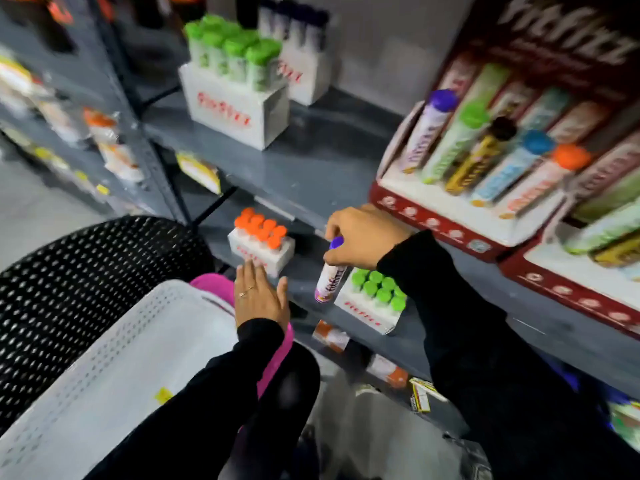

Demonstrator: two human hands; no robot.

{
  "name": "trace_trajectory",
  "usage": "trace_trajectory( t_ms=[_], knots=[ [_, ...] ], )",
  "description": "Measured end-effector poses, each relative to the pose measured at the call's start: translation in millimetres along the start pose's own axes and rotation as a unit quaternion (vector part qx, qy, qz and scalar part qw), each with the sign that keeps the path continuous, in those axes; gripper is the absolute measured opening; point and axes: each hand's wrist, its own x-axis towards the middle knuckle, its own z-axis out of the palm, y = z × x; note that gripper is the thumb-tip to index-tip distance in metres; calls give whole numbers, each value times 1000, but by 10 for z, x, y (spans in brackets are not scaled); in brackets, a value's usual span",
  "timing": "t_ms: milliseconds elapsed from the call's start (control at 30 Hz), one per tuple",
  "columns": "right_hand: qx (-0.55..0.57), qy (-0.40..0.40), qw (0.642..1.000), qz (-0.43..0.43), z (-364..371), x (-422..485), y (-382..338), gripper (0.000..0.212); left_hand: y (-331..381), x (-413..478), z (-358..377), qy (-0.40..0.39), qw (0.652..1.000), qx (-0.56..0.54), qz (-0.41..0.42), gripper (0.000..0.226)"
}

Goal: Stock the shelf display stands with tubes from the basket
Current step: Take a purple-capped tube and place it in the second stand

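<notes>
- A black basket (86, 271) sits at your far left, a white one (114, 358) in front of it.
- Your left hand (259, 299) hovers flat over the white basket's rim, fingers spread, holding nothing.
- An orange-capped stand (261, 244) sits on the lower shelf (450, 337) beyond it.
- Your right hand (363, 237) grips a purple-capped tube (330, 277) near its cap, hanging tilted just left of the green-capped stand (374, 303).

Even indoor light, heavy motion blur
</notes>
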Motion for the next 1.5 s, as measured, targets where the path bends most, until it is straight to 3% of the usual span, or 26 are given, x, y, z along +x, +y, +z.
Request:
trace_trajectory(
  t_ms=[167,300,400,500,600,700,933,967,1067,1133,1233,1267,1367,1500],
  knots=[
    [6,113,987,115,-578,-699,610,25,1136,54,-114,16,969,34,243,71],
    [24,212,957,194,-852,-1148,997,35,1689,-12,-53,-28,931,95,352,68],
    [38,272,928,250,-990,-1393,1236,38,1916,-77,-14,-83,905,153,387,85],
    [57,325,894,303,-1050,-1528,1452,39,1928,-100,26,-103,900,180,383,89],
    [85,386,855,336,-1080,-1599,1598,39,1897,-88,6,-97,896,198,385,63],
    [72,435,823,359,-1092,-1612,1666,35,1907,-89,-37,-113,894,195,386,60],
    [47,411,830,373,-879,-1418,1758,35,1890,-75,-35,-121,892,196,389,62],
    [38,395,836,380,-828,-1400,1771,36,1880,-71,-28,-119,891,199,389,66],
    [31,379,839,390,-743,-1378,1823,37,1872,-68,-8,-106,893,193,393,109],
    [23,372,839,395,-754,-1367,1865,36,1863,-62,20,-102,892,197,393,108],
    [4,364,843,396,-790,-1318,1907,36,1873,-66,3,-113,891,204,390,124],
    [1,363,843,397,-794,-1295,1909,37,1871,-72,4,-114,893,199,388,118],
    [8,347,847,403,-790,-1253,1904,38,1905,-92,-61,-136,893,204,377,66],
    [4,348,857,380,-778,-1334,1904,37,2010,-102,-131,-170,902,196,345,60]
  ],
)
